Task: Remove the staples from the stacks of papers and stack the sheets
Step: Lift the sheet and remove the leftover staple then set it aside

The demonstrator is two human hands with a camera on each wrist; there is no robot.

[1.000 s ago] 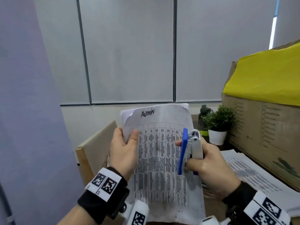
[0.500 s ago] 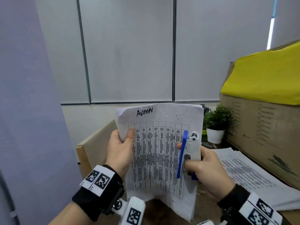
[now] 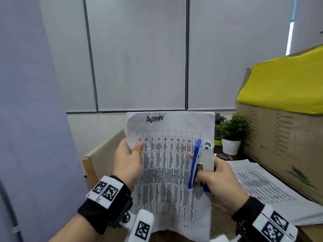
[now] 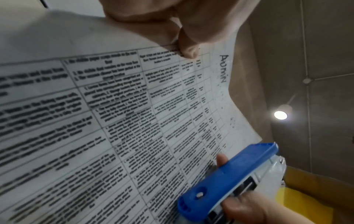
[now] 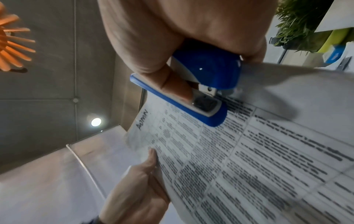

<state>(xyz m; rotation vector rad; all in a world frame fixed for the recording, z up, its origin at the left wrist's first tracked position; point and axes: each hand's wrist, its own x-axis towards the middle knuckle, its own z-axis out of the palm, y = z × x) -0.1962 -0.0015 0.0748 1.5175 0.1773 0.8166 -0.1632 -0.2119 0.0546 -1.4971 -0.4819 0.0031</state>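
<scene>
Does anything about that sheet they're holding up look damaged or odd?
Yes. The printed sheet, marked "Admin", looks worn: dark specks dot its top margin, its top left corner curls, and its bottom edge is ragged. The left hand pinches its left edge; the right hand grips a blue stapler.

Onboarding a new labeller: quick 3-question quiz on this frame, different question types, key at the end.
1. True or false: the left hand pinches the paper stack at its left edge.
2. The right hand holds: A) scissors B) a blue and white stapler C) a pen
3. Fill in: the word handwritten at the top of the front sheet is ____.

Key: 1 true; 2 B; 3 Admin
</scene>
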